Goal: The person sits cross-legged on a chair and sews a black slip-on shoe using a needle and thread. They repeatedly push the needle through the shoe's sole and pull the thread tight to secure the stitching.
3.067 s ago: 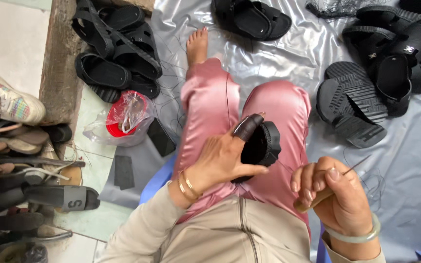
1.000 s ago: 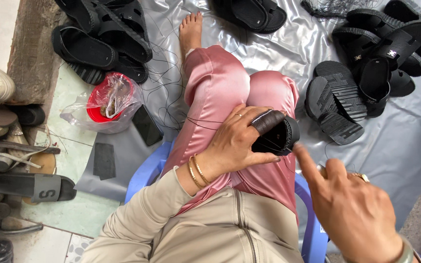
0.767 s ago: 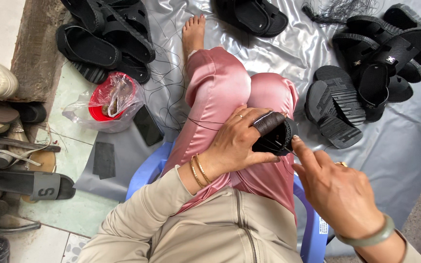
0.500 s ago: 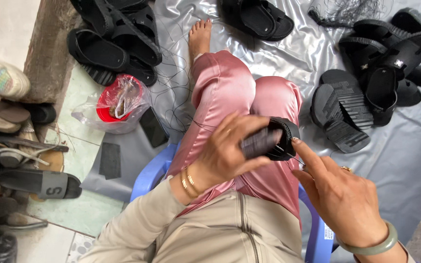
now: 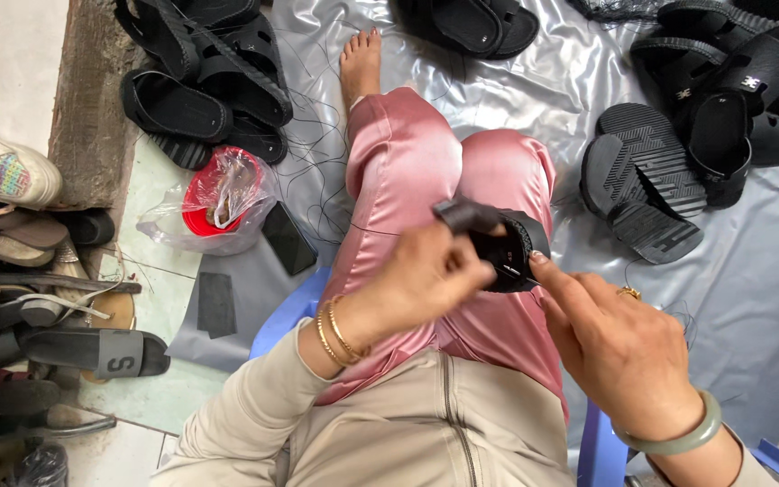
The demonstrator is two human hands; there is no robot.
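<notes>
While the left hand (image 5: pixel 426 275) grips a black sandal (image 5: pixel 502 243) above the pink-trousered lap (image 5: pixel 426 171), its fingers curled tight around the strap, the right hand (image 5: pixel 619 347) meets the sandal's edge with its forefinger tip, other fingers loosely bent. Right of the lap, black sandals (image 5: pixel 678 144) lie piled on a silver sheet (image 5: pixel 579 81).

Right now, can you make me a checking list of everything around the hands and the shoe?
Surface: shiny silver sheet spread on the floor; person sits on a blue chair.
Job's things: black sandal held over the pink-trousered lap.
Clutter: black sandals top left, more soles at right, a plastic bag with a red bowl.
Hands: left hand grips the sandal; right hand touches its edge with a fingertip.
Cables: loose black thread on the sheet.
Surroundings: mixed shoes stacked at left.
</notes>
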